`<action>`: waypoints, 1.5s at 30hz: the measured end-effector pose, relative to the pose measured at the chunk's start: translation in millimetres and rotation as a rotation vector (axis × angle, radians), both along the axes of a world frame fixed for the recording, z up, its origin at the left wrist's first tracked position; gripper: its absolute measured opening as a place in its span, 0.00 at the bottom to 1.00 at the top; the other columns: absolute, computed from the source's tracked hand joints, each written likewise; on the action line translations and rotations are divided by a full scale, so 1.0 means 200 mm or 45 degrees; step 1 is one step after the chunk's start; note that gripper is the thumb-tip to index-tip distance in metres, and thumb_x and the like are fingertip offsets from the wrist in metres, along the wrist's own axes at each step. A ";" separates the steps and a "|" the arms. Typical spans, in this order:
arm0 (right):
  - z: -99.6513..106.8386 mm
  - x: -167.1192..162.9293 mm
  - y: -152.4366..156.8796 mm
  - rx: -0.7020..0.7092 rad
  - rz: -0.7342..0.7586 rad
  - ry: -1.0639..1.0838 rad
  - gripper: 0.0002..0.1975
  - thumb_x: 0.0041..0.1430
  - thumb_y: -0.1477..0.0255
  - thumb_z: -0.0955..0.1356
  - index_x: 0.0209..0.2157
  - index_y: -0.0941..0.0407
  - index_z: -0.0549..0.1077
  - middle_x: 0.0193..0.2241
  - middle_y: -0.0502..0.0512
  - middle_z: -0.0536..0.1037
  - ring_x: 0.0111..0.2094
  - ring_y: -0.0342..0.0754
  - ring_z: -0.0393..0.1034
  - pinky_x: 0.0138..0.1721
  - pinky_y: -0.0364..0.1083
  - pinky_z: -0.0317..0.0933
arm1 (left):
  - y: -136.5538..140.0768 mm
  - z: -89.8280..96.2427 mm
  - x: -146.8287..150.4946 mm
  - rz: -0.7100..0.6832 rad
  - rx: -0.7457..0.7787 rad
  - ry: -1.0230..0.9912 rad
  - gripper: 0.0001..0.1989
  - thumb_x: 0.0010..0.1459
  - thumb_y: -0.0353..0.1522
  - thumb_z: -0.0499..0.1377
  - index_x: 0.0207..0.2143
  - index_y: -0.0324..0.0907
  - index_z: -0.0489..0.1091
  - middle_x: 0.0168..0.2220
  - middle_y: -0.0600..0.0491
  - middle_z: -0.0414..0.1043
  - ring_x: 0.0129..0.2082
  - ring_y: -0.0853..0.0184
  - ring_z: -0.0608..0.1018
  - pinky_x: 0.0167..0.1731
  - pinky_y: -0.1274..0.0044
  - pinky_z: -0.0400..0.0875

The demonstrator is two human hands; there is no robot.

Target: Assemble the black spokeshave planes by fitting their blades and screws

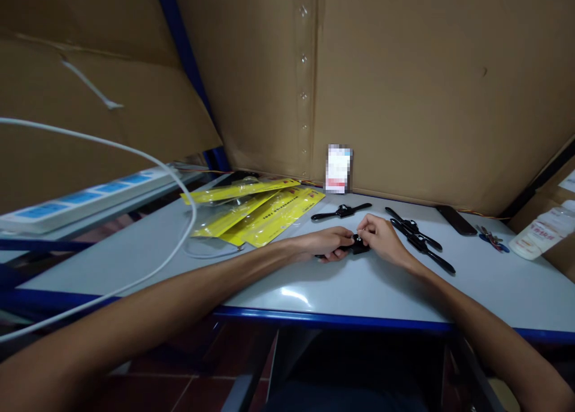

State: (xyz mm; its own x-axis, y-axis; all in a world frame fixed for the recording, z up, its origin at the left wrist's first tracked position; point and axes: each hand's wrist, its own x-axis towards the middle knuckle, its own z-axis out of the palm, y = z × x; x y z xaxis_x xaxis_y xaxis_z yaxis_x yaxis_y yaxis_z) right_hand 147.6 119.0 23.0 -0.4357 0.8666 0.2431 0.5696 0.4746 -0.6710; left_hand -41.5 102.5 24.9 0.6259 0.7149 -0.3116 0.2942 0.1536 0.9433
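My left hand (330,243) is closed around one handle of a black spokeshave (359,245), held low over the table's middle. At the tool's body, my right hand (380,235) pinches with thumb and fingertips; the small part between them is hidden. Just behind lies another black spokeshave (344,211), its two handles stretched out sideways. To the right of my right hand, two more spokeshaves rest close together, a rear one (411,226) and a front one (422,244).
Yellow blister packs (269,217) overlap at the left. A white cable (191,220) loops over the table's left side near a power strip (90,196). A lit phone (339,169) leans on the cardboard wall. A dark phone (456,220), keys (492,238) and a white bottle (543,231) are rightward.
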 end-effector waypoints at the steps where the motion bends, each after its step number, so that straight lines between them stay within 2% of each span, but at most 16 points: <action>1: 0.00 0.00 -0.01 0.073 0.002 -0.050 0.04 0.60 0.75 0.63 0.31 0.53 0.65 0.21 0.46 0.71 0.24 0.45 0.65 0.29 0.42 0.54 | 0.00 0.00 0.00 0.003 -0.003 -0.001 0.13 0.62 0.42 0.59 0.35 0.46 0.58 0.19 0.64 0.50 0.14 0.75 0.50 0.13 0.81 0.43; 3: 0.00 -0.01 -0.03 0.263 -0.001 -0.187 0.04 0.62 0.76 0.62 0.34 0.53 0.67 0.23 0.48 0.73 0.25 0.46 0.65 0.31 0.43 0.53 | -0.01 0.01 0.00 0.019 -0.006 0.008 0.12 0.63 0.41 0.58 0.35 0.46 0.58 0.19 0.64 0.51 0.14 0.75 0.50 0.14 0.81 0.43; 5: 0.00 -0.01 -0.05 0.374 -0.010 -0.309 0.07 0.63 0.77 0.61 0.38 0.53 0.68 0.25 0.50 0.74 0.26 0.47 0.65 0.32 0.44 0.53 | -0.01 0.02 0.00 0.032 -0.009 0.021 0.10 0.64 0.39 0.57 0.37 0.46 0.58 0.19 0.64 0.51 0.13 0.75 0.50 0.14 0.81 0.43; 10: 0.03 0.01 -0.05 0.363 0.018 -0.349 0.09 0.65 0.76 0.61 0.41 0.54 0.71 0.27 0.51 0.76 0.27 0.48 0.66 0.32 0.44 0.53 | -0.01 0.02 0.00 0.015 -0.019 0.007 0.11 0.64 0.40 0.57 0.36 0.46 0.57 0.19 0.65 0.51 0.13 0.75 0.50 0.14 0.82 0.43; 13: 0.08 0.06 -0.02 0.374 0.105 -0.270 0.11 0.67 0.75 0.60 0.42 0.55 0.73 0.28 0.51 0.76 0.28 0.47 0.67 0.33 0.44 0.55 | 0.00 0.01 -0.01 0.016 -0.042 0.004 0.13 0.64 0.40 0.57 0.34 0.47 0.54 0.19 0.65 0.50 0.13 0.75 0.50 0.14 0.82 0.43; 16: 0.14 0.11 -0.02 0.376 0.236 -0.264 0.11 0.62 0.78 0.64 0.43 0.55 0.75 0.33 0.52 0.77 0.29 0.44 0.67 0.35 0.44 0.58 | 0.01 0.01 -0.01 0.008 -0.060 -0.009 0.13 0.64 0.40 0.57 0.34 0.47 0.55 0.19 0.65 0.50 0.13 0.75 0.50 0.14 0.81 0.43; 19: 0.18 0.14 -0.03 0.373 0.357 -0.329 0.08 0.61 0.77 0.69 0.41 0.56 0.77 0.38 0.53 0.78 0.30 0.43 0.68 0.36 0.44 0.59 | 0.01 0.01 -0.01 -0.010 -0.085 -0.021 0.13 0.63 0.41 0.59 0.35 0.47 0.56 0.18 0.65 0.50 0.13 0.75 0.50 0.14 0.81 0.42; 23: 0.17 0.13 -0.03 0.457 0.374 -0.434 0.03 0.63 0.75 0.70 0.37 0.57 0.78 0.34 0.53 0.77 0.31 0.44 0.69 0.36 0.44 0.58 | 0.01 0.01 -0.01 -0.007 -0.069 -0.014 0.13 0.62 0.40 0.58 0.35 0.46 0.56 0.18 0.65 0.51 0.13 0.75 0.51 0.13 0.82 0.42; 27: 0.13 0.11 -0.03 0.624 0.340 -0.543 0.06 0.66 0.74 0.67 0.35 0.57 0.76 0.33 0.56 0.77 0.33 0.46 0.69 0.36 0.44 0.57 | 0.01 0.02 0.00 -0.027 -0.057 0.032 0.11 0.64 0.39 0.56 0.35 0.46 0.55 0.19 0.65 0.50 0.13 0.75 0.50 0.13 0.83 0.44; 29: 0.10 0.09 -0.03 0.648 0.327 -0.528 0.07 0.67 0.76 0.66 0.34 0.58 0.75 0.32 0.56 0.78 0.33 0.47 0.69 0.36 0.44 0.56 | 0.01 0.02 0.00 -0.037 -0.040 0.061 0.09 0.65 0.38 0.54 0.36 0.46 0.55 0.19 0.65 0.49 0.13 0.75 0.50 0.13 0.83 0.45; 33: 0.04 0.04 -0.05 0.445 0.209 -0.312 0.09 0.60 0.82 0.65 0.37 0.56 0.74 0.24 0.49 0.75 0.26 0.44 0.65 0.31 0.43 0.54 | 0.01 0.01 0.00 -0.035 0.008 0.072 0.06 0.66 0.36 0.53 0.39 0.46 0.57 0.19 0.65 0.50 0.13 0.75 0.51 0.13 0.85 0.47; 36: 0.02 0.03 -0.02 0.133 0.134 -0.093 0.08 0.56 0.81 0.65 0.33 0.56 0.74 0.19 0.45 0.71 0.22 0.42 0.63 0.28 0.42 0.55 | 0.01 0.01 0.00 -0.032 0.000 0.087 0.07 0.65 0.36 0.54 0.42 0.46 0.59 0.19 0.64 0.51 0.13 0.74 0.52 0.12 0.85 0.47; 39: 0.04 0.07 0.02 -0.269 0.255 0.075 0.06 0.55 0.75 0.68 0.37 0.57 0.74 0.22 0.47 0.75 0.23 0.43 0.66 0.23 0.41 0.56 | 0.00 0.01 0.00 -0.029 -0.005 0.079 0.09 0.65 0.36 0.54 0.46 0.46 0.60 0.19 0.65 0.50 0.14 0.74 0.52 0.13 0.85 0.48; 40: 0.05 0.08 0.03 -0.341 0.295 0.088 0.08 0.55 0.73 0.69 0.38 0.57 0.75 0.23 0.48 0.76 0.23 0.43 0.67 0.21 0.40 0.56 | 0.00 0.01 0.00 -0.028 -0.002 0.077 0.09 0.65 0.36 0.54 0.47 0.45 0.60 0.19 0.65 0.50 0.14 0.74 0.52 0.13 0.85 0.48; 42: 0.07 0.10 0.04 -0.298 0.327 0.047 0.07 0.55 0.71 0.70 0.36 0.57 0.76 0.24 0.49 0.77 0.24 0.43 0.67 0.23 0.41 0.57 | 0.00 0.02 0.00 -0.020 0.000 0.089 0.10 0.66 0.35 0.53 0.48 0.45 0.60 0.19 0.65 0.50 0.14 0.74 0.52 0.13 0.85 0.48; 45: 0.09 0.10 0.02 0.064 0.300 -0.100 0.02 0.58 0.73 0.72 0.31 0.57 0.77 0.24 0.49 0.76 0.26 0.43 0.67 0.30 0.42 0.59 | 0.00 0.03 0.00 -0.013 -0.012 0.115 0.08 0.66 0.34 0.51 0.47 0.45 0.59 0.19 0.65 0.50 0.14 0.74 0.52 0.13 0.85 0.49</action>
